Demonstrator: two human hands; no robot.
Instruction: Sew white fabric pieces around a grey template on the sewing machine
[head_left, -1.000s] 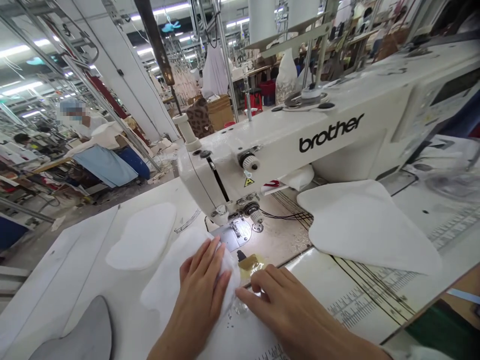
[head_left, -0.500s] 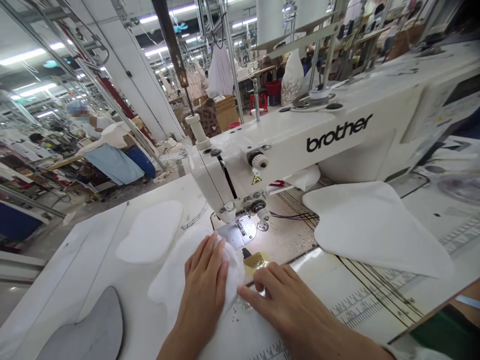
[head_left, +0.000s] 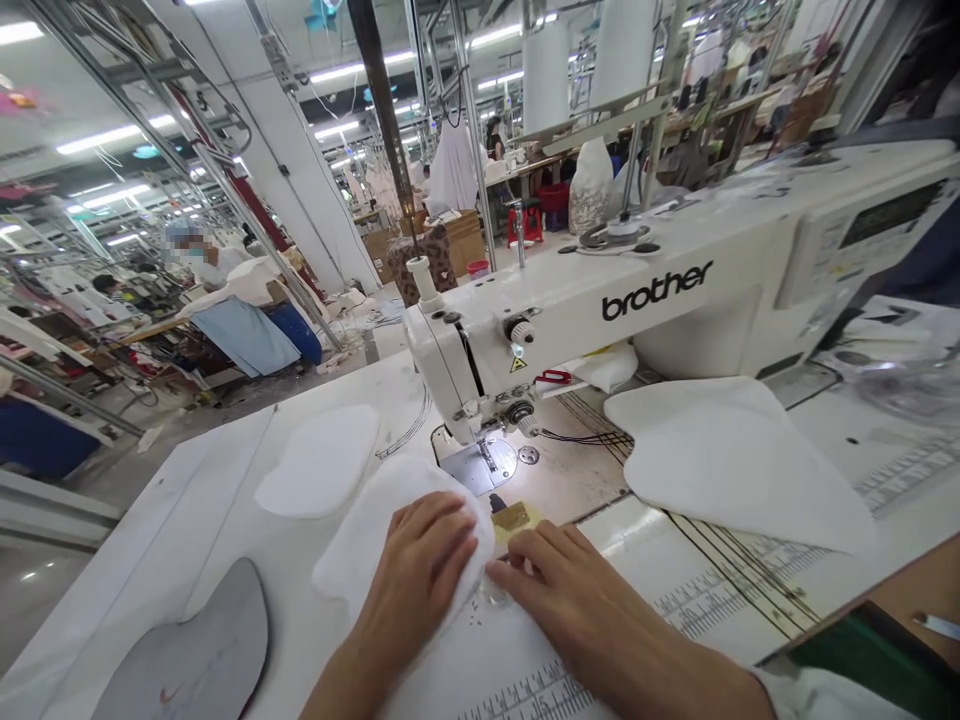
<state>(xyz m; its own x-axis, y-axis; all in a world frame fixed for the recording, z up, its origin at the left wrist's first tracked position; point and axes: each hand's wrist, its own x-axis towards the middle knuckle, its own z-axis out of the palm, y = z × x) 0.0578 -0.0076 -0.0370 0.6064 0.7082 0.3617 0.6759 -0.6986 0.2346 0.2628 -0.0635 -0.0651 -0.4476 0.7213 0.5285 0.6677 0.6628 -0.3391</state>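
Light palm, smooth layers

Left hand [head_left: 426, 555], loosely uncurled, grasping nothing, lies atop the cloth [head_left: 367, 530]; right hand [head_left: 566, 595], half-curled at its four-o'clock edge, grip unclear. The presser foot [head_left: 489, 457] sits toward one o'clock. Even pressure should prevent rumpling.

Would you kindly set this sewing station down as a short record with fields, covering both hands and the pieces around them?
Machine: white sewing machine marked "brother"
Left hand: lying on a white fabric piece, in front of the lit needle plate
Right hand: fingers curled, thumb tip close to that piece's right edge; contact unclear
Other white pieces: left piece, farther back on the table; right piece, right of the needle plate
Grey shape: near left on the table
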